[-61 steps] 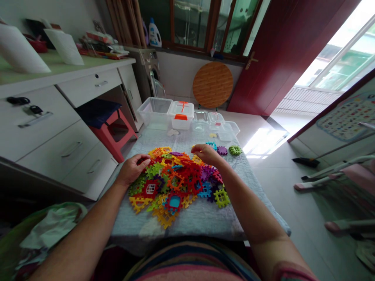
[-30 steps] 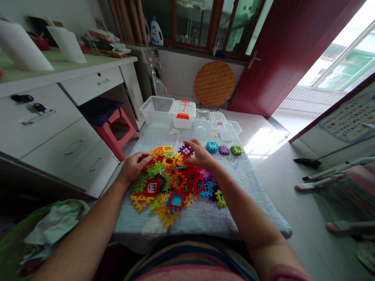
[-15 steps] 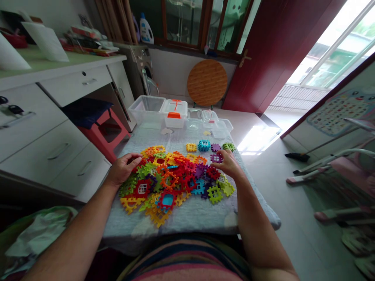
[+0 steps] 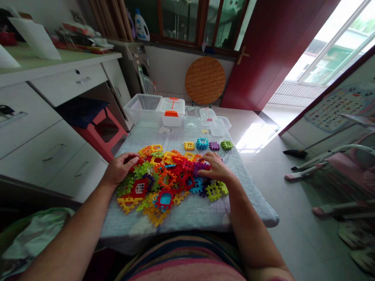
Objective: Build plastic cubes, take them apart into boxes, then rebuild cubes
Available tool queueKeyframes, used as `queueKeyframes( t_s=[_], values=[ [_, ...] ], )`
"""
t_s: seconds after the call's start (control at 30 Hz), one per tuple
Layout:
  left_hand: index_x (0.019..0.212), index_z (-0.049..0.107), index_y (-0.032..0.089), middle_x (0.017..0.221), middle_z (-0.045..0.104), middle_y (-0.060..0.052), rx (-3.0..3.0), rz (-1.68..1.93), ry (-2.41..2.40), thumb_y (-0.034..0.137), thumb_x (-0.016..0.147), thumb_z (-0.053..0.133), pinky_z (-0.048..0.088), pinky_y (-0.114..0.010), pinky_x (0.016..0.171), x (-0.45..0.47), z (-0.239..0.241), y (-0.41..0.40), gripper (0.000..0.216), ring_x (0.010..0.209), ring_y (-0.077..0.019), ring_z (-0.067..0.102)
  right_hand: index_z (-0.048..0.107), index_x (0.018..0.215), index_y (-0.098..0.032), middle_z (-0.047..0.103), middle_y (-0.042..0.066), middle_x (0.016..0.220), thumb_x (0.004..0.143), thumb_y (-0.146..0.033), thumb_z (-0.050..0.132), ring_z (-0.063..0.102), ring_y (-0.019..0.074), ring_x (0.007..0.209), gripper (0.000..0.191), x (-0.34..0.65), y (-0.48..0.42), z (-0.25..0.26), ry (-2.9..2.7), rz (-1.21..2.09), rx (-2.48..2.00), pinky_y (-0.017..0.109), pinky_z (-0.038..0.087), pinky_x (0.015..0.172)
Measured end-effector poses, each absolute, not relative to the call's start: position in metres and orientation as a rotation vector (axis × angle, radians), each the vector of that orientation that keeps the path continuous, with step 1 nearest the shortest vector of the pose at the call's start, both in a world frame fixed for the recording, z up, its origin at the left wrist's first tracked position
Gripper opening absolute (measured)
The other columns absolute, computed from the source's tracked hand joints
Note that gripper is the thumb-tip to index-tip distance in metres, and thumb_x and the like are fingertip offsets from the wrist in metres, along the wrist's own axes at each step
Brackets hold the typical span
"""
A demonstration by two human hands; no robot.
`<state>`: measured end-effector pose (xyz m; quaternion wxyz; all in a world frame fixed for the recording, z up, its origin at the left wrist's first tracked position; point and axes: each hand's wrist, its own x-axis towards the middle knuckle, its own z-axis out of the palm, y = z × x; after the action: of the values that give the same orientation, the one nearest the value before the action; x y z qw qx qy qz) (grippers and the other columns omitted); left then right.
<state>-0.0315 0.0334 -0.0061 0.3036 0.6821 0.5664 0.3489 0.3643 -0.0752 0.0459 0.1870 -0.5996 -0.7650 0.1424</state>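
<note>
A heap of colourful interlocking plastic tiles (image 4: 164,179) lies on a table under a grey-blue quilted cloth (image 4: 190,212). My left hand (image 4: 119,169) rests on the heap's left edge, fingers loosely spread over green and red tiles, gripping nothing. My right hand (image 4: 216,168) lies palm down on the heap's right side, its fingertips pinched on a purple tile (image 4: 201,166). Beyond the heap, a row holds a yellow tile (image 4: 189,146), a blue tile (image 4: 202,144), a purple tile (image 4: 214,146) and a green tile (image 4: 226,145).
A clear bin (image 4: 142,106), a white box with an orange latch (image 4: 172,112) and small clear containers (image 4: 206,115) line the table's far edge. White drawers (image 4: 52,136) and a red stool (image 4: 102,128) stand left. The table's right edge drops to tiled floor.
My right hand lifted a purple tile from the heap, carried it right, then came back left onto the heap. A yellow tile now shows in the far row. My left hand stayed put.
</note>
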Motion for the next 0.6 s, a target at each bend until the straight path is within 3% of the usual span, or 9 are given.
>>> queueKeyframes(
  t_s=[0.1,0.37,0.43,0.6],
  values=[
    [0.099,0.071,0.019,0.097,0.074,-0.004,1.825,0.92,1.494,0.055,0.079,0.061,0.05,-0.031,0.09,-0.031,-0.005,0.033,0.043,0.093,-0.023,0.066,0.066,0.112,-0.02,0.059,0.009,0.108,0.071,-0.044,0.078,0.049,0.0291,0.105,0.049,0.342,-0.078,0.046,-2.261,0.358,-1.762,0.045,0.04,0.094],
    [0.1,0.071,0.018,0.094,0.074,-0.003,1.794,0.906,1.494,0.054,0.078,0.062,0.052,-0.029,0.082,-0.03,-0.001,0.029,0.043,0.089,-0.0228,0.067,0.07,0.091,-0.019,0.068,0.005,0.091,0.077,-0.02,0.062,0.059,0.0215,0.09,0.016,0.345,-0.076,0.044,-2.138,0.41,-1.551,0.037,0.042,0.09],
    [0.101,0.071,0.018,0.094,0.074,-0.003,1.795,0.9,1.496,0.055,0.078,0.062,0.052,-0.029,0.082,-0.03,-0.002,0.029,0.044,0.089,-0.0226,0.067,0.071,0.087,-0.02,0.07,0.005,0.089,0.079,-0.017,0.057,0.061,0.0198,0.087,0.016,0.35,-0.074,0.044,-2.055,0.441,-1.463,0.036,0.043,0.089],
    [0.101,0.07,0.018,0.093,0.074,-0.003,1.795,0.892,1.515,0.055,0.077,0.062,0.052,-0.029,0.081,-0.03,-0.002,0.029,0.045,0.087,-0.0222,0.067,0.072,0.088,-0.02,0.072,0.003,0.085,0.083,-0.027,0.058,0.064,0.0187,0.084,0.016,0.368,-0.07,0.035,-1.677,0.589,-1.405,0.034,0.048,0.084]
  ],
)
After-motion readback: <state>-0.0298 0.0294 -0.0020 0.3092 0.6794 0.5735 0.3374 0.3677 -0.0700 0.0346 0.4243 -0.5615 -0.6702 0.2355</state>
